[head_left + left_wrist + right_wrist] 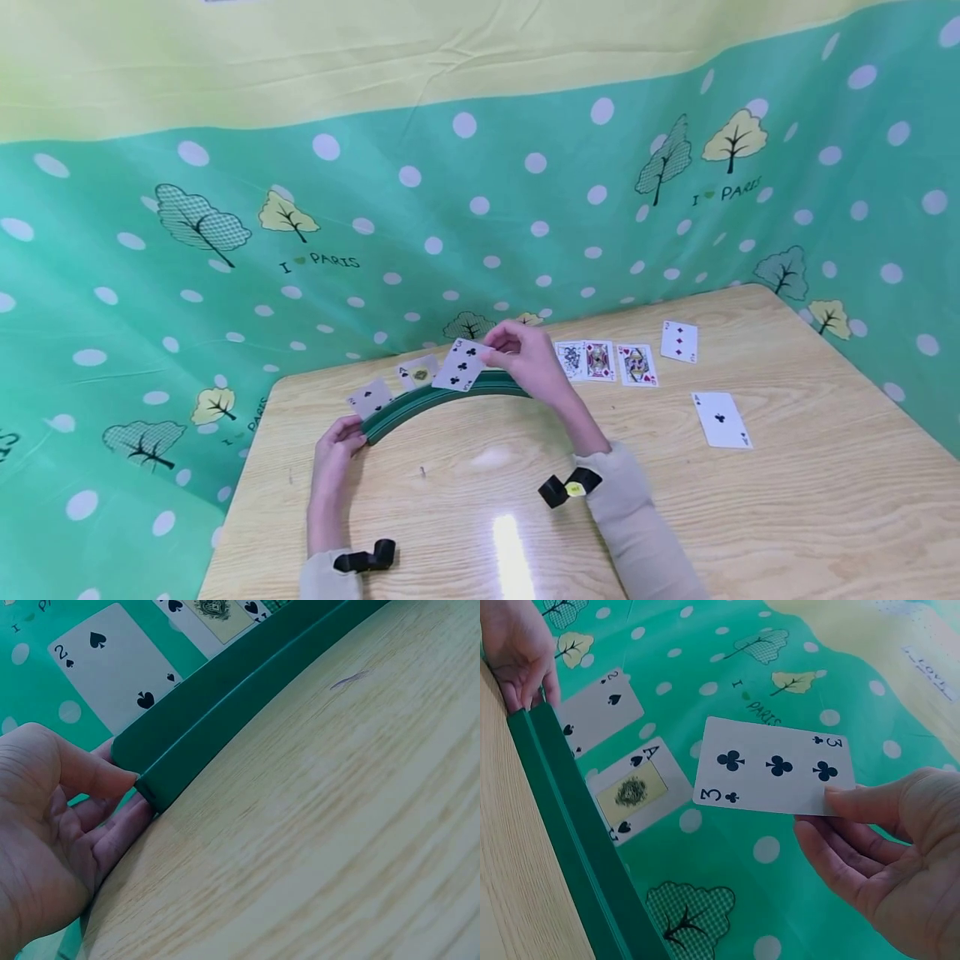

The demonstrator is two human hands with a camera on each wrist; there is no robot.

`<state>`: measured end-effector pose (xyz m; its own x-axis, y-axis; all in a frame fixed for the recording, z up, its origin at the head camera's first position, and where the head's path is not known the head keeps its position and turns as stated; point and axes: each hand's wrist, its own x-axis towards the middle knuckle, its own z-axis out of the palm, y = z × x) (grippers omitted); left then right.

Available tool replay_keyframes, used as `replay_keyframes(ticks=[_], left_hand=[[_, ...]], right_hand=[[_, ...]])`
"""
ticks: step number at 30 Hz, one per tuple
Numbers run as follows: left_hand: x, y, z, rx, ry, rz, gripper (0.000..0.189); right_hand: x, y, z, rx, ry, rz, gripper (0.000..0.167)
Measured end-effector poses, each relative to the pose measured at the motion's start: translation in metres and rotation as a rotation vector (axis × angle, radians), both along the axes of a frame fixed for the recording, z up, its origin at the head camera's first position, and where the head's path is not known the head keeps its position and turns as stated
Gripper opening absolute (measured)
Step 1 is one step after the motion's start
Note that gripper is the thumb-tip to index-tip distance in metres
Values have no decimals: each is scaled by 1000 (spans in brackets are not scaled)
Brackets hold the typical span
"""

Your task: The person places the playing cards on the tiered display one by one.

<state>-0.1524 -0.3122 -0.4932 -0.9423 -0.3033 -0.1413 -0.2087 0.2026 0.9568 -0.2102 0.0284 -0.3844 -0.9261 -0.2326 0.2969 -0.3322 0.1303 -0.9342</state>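
Observation:
A curved green card holder [408,407] stands on the wooden table. My left hand [333,458] pinches its left end between thumb and fingers, as the left wrist view shows closely. In the holder's slot lean the two of spades [112,667] and, to its right, the ace of spades [641,791]. My right hand [531,362] pinches the three of clubs [772,766] by one end, thumb on its face. That card is raised above the holder, just right of the ace, and apart from it in the right wrist view.
Right of the holder, face up, lie a joker [570,360], a diamond face card [599,361], a queen-like face card [637,365], the three of diamonds [679,342] and a club card [722,420]. A green patterned cloth [480,167] hangs behind the table [465,483].

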Motion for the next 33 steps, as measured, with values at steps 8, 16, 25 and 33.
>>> replay_keyframes(ticks=[8,16,25,33], left_hand=[[-1,2,0,-8,11,2,41],[-2,2,1,3,0,-6,42],[-1,1,1,16,3,0,42],[-1,0,-1,9,14,13,39]], right_hand=[[3,-23,0,-29,-1,46,12],[9,-41,-2,-65,-2,89,13],[10,-66,-20,-119,-30,80,11],[11,-82,-38,-123,-67,77,10]])
